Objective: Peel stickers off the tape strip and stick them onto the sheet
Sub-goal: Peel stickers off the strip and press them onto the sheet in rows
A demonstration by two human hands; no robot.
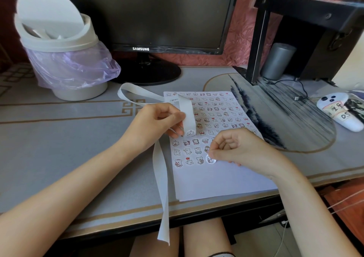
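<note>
The tape strip [188,112] is pinched between the thumb and fingers of the left hand [157,119] and held above the sheet [216,183]. The sheet lies towards the near edge of the table [59,154], right of its middle. The right hand [239,151] is curled, and a round sticker [210,159] is held at its fingertips against the sheet, at the end of the nearest row. Whether the sticker is fully pressed down cannot be told.

Several risks can be judged from here. The sticker could be set crooked or creased if it is let go before being smoothed flat. It lies just beside its neighbour, so an overlap could result from a small slip. The sheet is held down by nothing but the right fingertips and could be dragged as they are lifted. The strip's loose tail hangs over the near edge of the table and could be snagged or pulled. The next sticker [190,133], at the strip's lower bend, could be caught on the sheet if the strip is lowered.

By count: one strip, one sheet on top, one sticker visible on the strip, three stickers in the nearest row with a fourth being set. The rows beyond are too many and too small to be counted.
</note>
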